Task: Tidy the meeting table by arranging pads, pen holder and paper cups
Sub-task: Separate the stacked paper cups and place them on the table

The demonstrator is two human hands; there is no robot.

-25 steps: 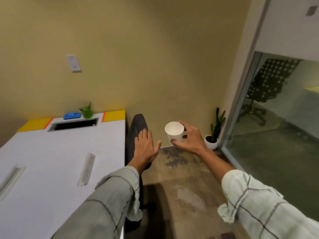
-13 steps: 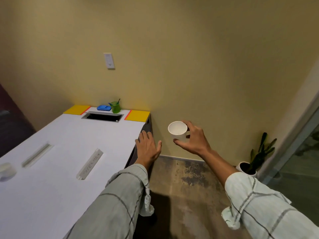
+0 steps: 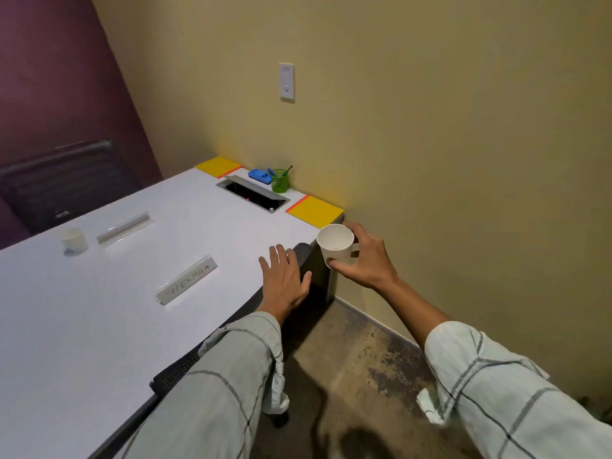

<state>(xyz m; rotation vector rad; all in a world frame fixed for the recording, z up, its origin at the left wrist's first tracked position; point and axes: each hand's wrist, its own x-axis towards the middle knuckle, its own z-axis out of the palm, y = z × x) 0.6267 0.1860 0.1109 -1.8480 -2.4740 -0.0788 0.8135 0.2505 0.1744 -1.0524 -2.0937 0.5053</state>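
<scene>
Change: our view swings left since the earlier frames; the glass partition and potted plant drop out, and a second paper cup (image 3: pixel 75 240) comes into sight on the far left of the table (image 3: pixel 99 326).
Cup in hand: the paper cup (image 3: pixel 335 244) rides upright in our right hand (image 3: pixel 367 260), fingers wrapped round its side, now just past the table's right edge near the yellow pad (image 3: pixel 314 212).
Left hand: our left hand (image 3: pixel 284 279) lies flat, fingers straight, on the black chair back (image 3: pixel 251 303) at the table edge, as before.
Meaning: we judge the cup is being carried in for placing; not yet set down.
Surface: second yellow pad (image 3: pixel 217 166), green pen holder (image 3: pixel 280 181), blue object (image 3: pixel 259 175), cable hatch (image 3: pixel 253 195), name plate (image 3: pixel 187 279), a second plate (image 3: pixel 124 228).
Room: tan wall with switch (image 3: pixel 286 82), maroon wall left, dark chair (image 3: pixel 66 183), stained floor.
</scene>
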